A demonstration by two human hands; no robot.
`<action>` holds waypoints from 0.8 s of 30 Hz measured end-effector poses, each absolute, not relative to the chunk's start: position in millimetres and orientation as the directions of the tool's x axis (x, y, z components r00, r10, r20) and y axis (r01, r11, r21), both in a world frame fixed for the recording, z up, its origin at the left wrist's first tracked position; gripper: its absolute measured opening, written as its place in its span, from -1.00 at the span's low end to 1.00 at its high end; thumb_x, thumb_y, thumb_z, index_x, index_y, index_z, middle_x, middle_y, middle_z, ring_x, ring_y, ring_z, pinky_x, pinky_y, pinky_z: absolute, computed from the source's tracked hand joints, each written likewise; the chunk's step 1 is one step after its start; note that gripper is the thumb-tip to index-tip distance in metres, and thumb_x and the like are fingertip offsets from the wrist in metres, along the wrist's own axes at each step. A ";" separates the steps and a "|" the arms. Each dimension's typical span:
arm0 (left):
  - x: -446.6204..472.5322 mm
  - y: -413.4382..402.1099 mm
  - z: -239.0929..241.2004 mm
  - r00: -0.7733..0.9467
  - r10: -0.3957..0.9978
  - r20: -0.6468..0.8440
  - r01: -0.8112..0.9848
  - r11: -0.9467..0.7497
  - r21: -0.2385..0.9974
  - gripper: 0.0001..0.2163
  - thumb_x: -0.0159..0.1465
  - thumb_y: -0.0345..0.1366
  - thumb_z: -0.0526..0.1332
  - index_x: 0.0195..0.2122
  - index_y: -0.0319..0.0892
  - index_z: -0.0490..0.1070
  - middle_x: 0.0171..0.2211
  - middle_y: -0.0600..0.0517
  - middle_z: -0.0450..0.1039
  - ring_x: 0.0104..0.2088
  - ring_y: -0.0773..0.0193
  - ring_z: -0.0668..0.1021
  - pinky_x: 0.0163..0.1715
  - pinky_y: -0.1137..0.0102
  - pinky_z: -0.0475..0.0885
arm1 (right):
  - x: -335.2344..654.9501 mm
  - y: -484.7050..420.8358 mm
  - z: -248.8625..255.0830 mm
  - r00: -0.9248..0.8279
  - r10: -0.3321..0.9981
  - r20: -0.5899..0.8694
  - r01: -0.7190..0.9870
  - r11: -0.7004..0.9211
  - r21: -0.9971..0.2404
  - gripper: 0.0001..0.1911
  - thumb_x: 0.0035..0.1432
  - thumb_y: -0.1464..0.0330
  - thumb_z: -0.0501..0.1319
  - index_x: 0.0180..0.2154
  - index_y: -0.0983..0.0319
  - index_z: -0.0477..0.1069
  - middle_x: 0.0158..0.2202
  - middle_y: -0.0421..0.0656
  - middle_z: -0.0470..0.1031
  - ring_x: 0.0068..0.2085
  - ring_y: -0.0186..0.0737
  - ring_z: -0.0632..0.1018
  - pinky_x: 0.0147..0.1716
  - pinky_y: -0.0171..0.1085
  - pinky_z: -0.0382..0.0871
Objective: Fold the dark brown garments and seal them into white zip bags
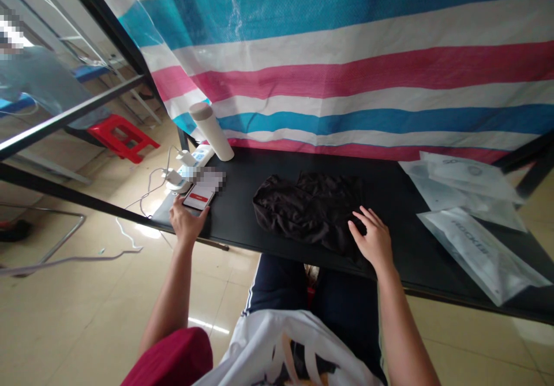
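My left hand [187, 220] grips the lower end of a smartphone [199, 194], thumb on its right side and fingers on its left. The phone's lit screen shows a red bar, and its upper part is blurred out. A dark brown, crumpled cloth [309, 210], perhaps a garment, lies on the black table [242, 181] in front of me. At the cloth's right edge, my right hand [374, 239] is open with its fingers apart; the fingertips reach the fabric, though I cannot tell whether they press on it.
A white bottle [214, 135] stands at the back left, beside a power strip [197, 161] with plugged-in chargers. Several translucent plastic bags [471, 193] lie at the right, one a printed packet [480, 253]. A striped sheet [329, 80] hangs behind. Left: a red stool [123, 135] and a seated person.
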State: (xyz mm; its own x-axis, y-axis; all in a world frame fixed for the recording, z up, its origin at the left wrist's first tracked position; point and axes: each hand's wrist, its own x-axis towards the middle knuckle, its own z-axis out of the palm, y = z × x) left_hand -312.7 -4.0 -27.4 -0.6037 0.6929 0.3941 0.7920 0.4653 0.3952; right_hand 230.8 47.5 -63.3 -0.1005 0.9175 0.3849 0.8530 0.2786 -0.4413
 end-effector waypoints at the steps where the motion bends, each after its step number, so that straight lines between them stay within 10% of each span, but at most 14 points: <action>1: -317.2 -3.1 -28.7 -0.632 0.692 0.349 0.766 0.488 0.419 -0.12 0.07 0.01 0.34 0.31 -0.28 0.00 0.16 -0.26 0.28 0.20 -0.18 0.31 0.18 0.03 0.23 | 230.8 47.6 -63.1 -0.102 0.917 0.385 0.853 0.280 -0.441 -0.58 0.26 0.11 0.10 0.03 0.15 0.48 0.20 -0.05 0.41 0.23 0.08 0.38 0.11 0.04 0.30; 6: -327.9 -0.2 -24.2 -0.686 0.715 0.131 0.687 0.579 0.439 -0.10 0.05 0.04 0.34 0.30 -0.30 0.02 0.08 -0.28 0.37 0.13 -0.23 0.37 0.08 0.02 0.32 | 230.4 47.5 -62.2 -0.101 0.916 0.389 0.855 0.279 -0.437 -0.58 0.27 0.10 0.08 0.02 0.16 0.48 0.20 -0.06 0.42 0.23 0.07 0.38 0.11 0.02 0.30; 9: -308.4 0.1 -13.0 -0.648 0.723 0.242 0.752 0.556 0.353 -0.13 0.08 0.01 0.32 0.30 -0.36 0.04 0.17 -0.37 0.25 0.21 -0.31 0.25 0.15 -0.10 0.20 | 229.8 46.9 -60.9 -0.098 0.917 0.386 0.857 0.275 -0.436 -0.58 0.27 0.11 0.09 0.02 0.15 0.48 0.20 -0.06 0.42 0.23 0.07 0.38 0.10 0.03 0.30; 13: -254.9 6.0 -4.7 -0.504 0.731 0.461 0.863 0.411 0.293 -0.29 0.22 0.07 0.18 0.27 -0.29 0.13 0.20 -0.31 0.18 0.24 -0.22 0.20 0.23 -0.09 0.08 | 229.4 46.5 -60.0 -0.103 0.917 0.385 0.854 0.280 -0.438 -0.60 0.27 0.12 0.10 0.02 0.16 0.48 0.20 -0.07 0.42 0.24 0.07 0.37 0.10 0.02 0.31; 24: -141.8 55.0 -4.1 -0.157 0.959 0.236 0.873 0.023 0.487 -0.79 0.27 -0.12 0.19 -0.25 -0.15 0.46 -0.05 -0.13 0.42 0.07 -0.03 0.41 0.14 0.06 0.30 | 229.1 46.4 -59.6 -0.103 0.920 0.377 0.849 0.279 -0.449 -0.59 0.29 0.12 0.10 0.03 0.18 0.48 0.20 -0.05 0.41 0.24 0.08 0.37 0.11 0.02 0.30</action>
State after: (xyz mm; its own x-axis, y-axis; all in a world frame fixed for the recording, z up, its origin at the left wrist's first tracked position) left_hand -141.8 55.0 -4.1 -0.1567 0.9590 0.2362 0.8730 0.0227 0.4871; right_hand 229.1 46.4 -59.6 -0.1025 0.9205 0.3771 0.8488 0.2786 -0.4493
